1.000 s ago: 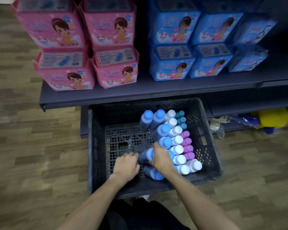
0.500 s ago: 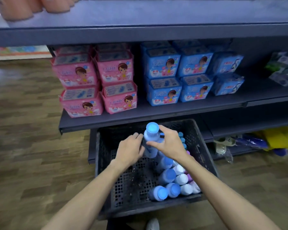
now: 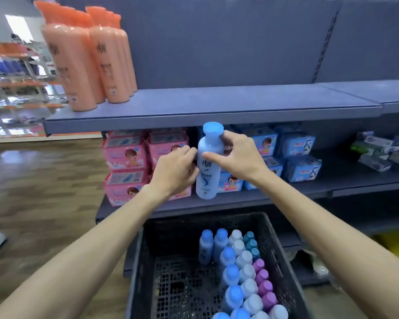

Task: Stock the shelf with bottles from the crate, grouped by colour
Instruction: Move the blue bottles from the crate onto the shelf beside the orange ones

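Observation:
A pale blue bottle (image 3: 207, 166) with a bright blue cap is held upright in the air, just below the front edge of the upper shelf (image 3: 217, 104). My right hand (image 3: 236, 155) grips its neck and shoulder from the right. My left hand (image 3: 175, 169) holds its body from the left, fingers curled against it. Below stands the black crate (image 3: 143, 261), with rows of blue-capped, white-capped, teal and purple bottles (image 3: 242, 272) along its right side. Several tall orange bottles (image 3: 88, 63) stand at the shelf's left end.
Pink boxes (image 3: 124, 166) and blue boxes (image 3: 295, 157) fill the middle shelf behind the held bottle. Packets (image 3: 378, 153) lie at its far right. Wooden floor (image 3: 32, 203) spreads to the left. The upper shelf is bare to the right of the orange bottles.
Both hands have lifted the blue bottle out of the crate and up to the height of the middle shelf. My view has tilted upward, bringing the upper shelf and orange bottles into sight.

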Available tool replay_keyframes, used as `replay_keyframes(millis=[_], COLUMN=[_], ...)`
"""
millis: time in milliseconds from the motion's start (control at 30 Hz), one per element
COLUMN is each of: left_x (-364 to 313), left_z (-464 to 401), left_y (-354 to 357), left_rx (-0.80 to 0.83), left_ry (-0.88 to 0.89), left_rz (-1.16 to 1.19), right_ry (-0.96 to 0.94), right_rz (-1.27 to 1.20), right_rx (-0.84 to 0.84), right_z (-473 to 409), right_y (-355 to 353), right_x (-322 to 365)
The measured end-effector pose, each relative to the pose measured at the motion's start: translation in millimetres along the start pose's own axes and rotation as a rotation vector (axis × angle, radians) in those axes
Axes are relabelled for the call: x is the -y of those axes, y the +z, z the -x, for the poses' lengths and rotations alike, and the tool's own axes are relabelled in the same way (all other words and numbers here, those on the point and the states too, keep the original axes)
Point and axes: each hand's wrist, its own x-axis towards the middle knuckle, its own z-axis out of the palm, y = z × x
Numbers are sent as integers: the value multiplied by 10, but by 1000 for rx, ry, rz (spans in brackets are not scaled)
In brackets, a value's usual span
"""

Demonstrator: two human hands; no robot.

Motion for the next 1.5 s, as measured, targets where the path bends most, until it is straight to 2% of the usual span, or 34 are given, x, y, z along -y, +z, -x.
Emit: replay_keyframes(millis=[367,600,833,1000,1100,1233,1400,1500], left_x=[231,441,650,720,738,756,790,838], left_z=[-969,-1377,-1536,-1494,-1486,-1439,-1419,-1431], left_y=[-769,-1107,-1136,-1005,-942,-849,-831,-848], left_rx=[-210,-281,-261,-238,-218,-187,-73,-16], left_ry=[39,33,1,-7,-30,-40,-45,-59], left_rz=[-92,-129,-198,-204,-211,-215,-264,-279], right_ry=[-155,-161,-176,-170,-119,-45,10,24], right_rz=[19,-29,-37,5,56,13,187,167], right_rx=[-71,-100,-87,26,104,111,203,165], right_z=[-848,-1334,-1641,-1771,-1724,-1646,-1470,-1488], right_y=[-684,-858,-760,-788,-718,-545,-264,-105], right_x=[699,1012,1060,967,873,702,432,315])
